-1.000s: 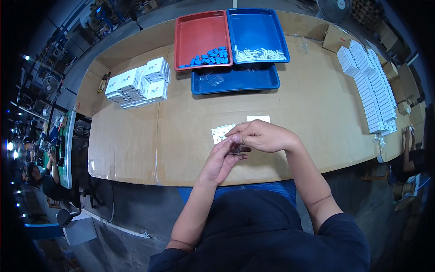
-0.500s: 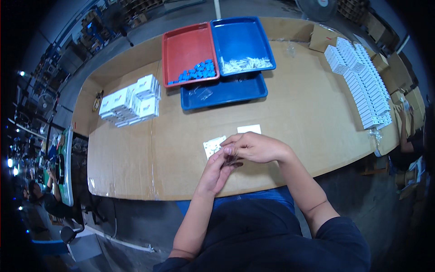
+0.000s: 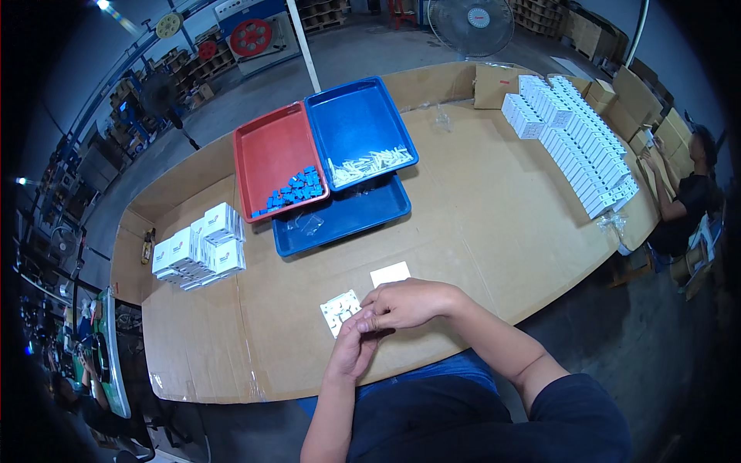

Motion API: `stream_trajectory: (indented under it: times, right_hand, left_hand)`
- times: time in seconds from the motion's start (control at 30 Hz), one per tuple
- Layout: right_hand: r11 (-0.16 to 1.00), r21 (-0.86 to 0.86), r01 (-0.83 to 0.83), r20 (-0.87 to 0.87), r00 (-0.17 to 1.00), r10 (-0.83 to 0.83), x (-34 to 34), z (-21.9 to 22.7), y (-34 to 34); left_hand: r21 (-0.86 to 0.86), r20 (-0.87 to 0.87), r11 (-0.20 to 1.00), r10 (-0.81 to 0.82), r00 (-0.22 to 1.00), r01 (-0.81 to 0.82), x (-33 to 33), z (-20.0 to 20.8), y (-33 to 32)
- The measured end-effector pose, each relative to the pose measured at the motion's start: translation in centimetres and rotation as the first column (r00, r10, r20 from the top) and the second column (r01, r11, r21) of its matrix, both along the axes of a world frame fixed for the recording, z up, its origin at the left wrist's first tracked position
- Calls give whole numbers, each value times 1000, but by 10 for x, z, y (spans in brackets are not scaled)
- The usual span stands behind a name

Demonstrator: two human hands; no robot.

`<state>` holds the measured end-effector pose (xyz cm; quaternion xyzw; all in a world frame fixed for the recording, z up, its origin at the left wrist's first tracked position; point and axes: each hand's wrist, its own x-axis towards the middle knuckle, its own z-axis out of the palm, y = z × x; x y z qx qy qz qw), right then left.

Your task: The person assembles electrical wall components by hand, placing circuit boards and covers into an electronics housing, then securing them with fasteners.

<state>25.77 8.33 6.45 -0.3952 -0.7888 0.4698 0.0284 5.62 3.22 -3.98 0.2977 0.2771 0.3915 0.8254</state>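
Note:
My left hand (image 3: 353,347) and my right hand (image 3: 411,303) meet above the near part of the cardboard-covered table. Both have closed fingers pressed together at the tips; whatever is between them is too small or hidden to make out. Just beyond the left fingers lies a white square plate (image 3: 333,307) with raised or cut-out details, partly covered by the hand. A plain white square piece (image 3: 390,272) rests past my right hand, which overlaps its near edge.
A red tray (image 3: 274,147) with blue parts and a blue tray (image 3: 359,116) with white slender parts overlap a lower blue tray (image 3: 347,224). White boxlike pieces (image 3: 224,224) are stacked left; long rows of white pieces (image 3: 579,147) stand right. A co-worker (image 3: 679,193) sits at the right.
My view has tilted up and turned, so the trays and stacks appear lower and further left. My hands stay together, the right lying closer over the left fingertips.

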Motion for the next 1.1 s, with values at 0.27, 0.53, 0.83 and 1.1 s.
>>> stream_trajectory:
  times: [0.27, 0.53, 0.83, 1.1]
  right_hand:
    - [921, 97, 377, -370, 873, -318, 60, -24, 86]
    - [324, 758, 566, -158, 641, -751, 126, -51, 237]
    - [414, 892, 183, 223, 618, -754, 119, -73, 288]
    - [449, 334, 829, -571, 557, -603, 143, -49, 267]
  left_hand:
    - [-158, 127, 987, 27, 991, -7, -1, 7, 4]
    - [-179, 47, 984, 25, 999, -17, -7, -10, -6]
    - [-197, 16, 980, 11, 1000, -8, -4, -6, -4]
    - [-218, 65, 976, 16, 998, -1, -7, -6, -6]
